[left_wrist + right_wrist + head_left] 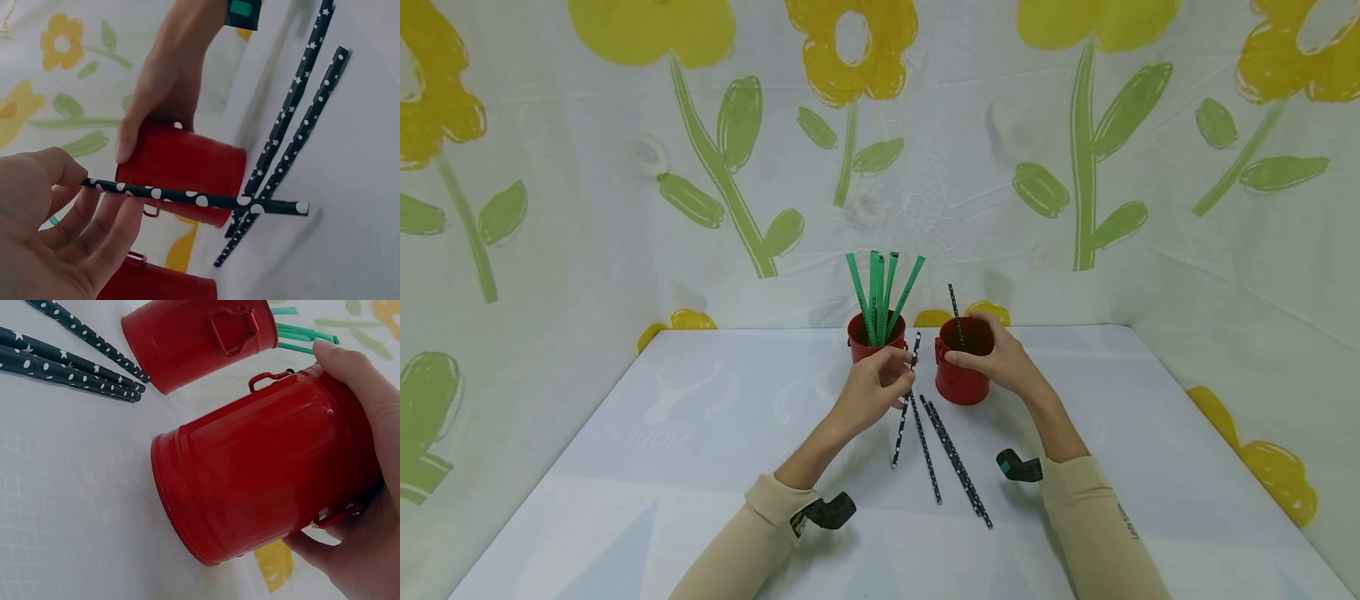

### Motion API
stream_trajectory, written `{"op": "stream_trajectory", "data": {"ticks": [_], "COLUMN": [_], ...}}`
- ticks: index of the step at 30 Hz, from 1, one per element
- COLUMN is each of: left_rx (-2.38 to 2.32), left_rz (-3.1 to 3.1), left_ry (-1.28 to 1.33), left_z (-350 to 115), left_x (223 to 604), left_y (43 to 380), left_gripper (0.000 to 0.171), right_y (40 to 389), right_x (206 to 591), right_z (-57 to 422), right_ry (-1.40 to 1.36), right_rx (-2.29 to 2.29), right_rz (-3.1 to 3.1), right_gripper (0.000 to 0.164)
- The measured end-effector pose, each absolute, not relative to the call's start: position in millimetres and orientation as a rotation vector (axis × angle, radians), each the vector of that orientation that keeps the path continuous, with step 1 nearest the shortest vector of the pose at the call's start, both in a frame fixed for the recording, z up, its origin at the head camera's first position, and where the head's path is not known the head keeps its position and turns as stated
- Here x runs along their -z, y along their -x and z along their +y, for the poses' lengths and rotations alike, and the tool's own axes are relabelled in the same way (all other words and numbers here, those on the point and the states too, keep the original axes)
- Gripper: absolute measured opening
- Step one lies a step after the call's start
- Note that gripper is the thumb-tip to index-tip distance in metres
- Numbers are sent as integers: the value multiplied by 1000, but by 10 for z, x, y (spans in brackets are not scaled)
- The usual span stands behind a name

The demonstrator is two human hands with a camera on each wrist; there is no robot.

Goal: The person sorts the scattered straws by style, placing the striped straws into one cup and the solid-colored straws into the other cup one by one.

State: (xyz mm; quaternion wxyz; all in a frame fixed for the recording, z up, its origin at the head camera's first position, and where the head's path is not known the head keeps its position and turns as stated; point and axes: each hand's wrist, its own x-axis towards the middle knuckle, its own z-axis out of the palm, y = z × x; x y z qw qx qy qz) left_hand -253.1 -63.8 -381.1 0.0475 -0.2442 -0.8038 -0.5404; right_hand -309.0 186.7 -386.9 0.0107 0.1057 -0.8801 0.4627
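Observation:
My left hand (872,392) pinches a black paper straw with white dots (200,200) between thumb and fingers; its lower end points down toward the table. With my right hand (1009,362) I grip the rim of a red metal bucket (962,385), thumb and fingers on opposite sides. One black patterned straw (953,304) leans inside that bucket. Below the hands, several black straws with stars and dots (958,468) lie on the table, one of them, a dotted straw (926,454), a little apart to the left.
A second red bucket (859,352) stands left of the held one, with several green straws (877,292) upright in it. Behind both rises a flower-print curtain (940,200). The white table (715,433) ends just behind the buckets.

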Motion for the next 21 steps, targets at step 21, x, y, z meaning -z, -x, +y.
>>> {"op": "stream_trajectory", "data": {"ticks": [21], "left_rx": [1692], "left_rz": [-2333], "left_ry": [735], "left_z": [-560], "left_x": [3626], "left_y": [2571], "left_gripper": [27], "right_y": [3103], "right_x": [3882], "right_z": [1856], "right_ry": [-341], "right_rx": [-1468], "right_rz": [-2726], "right_gripper": [91]}}
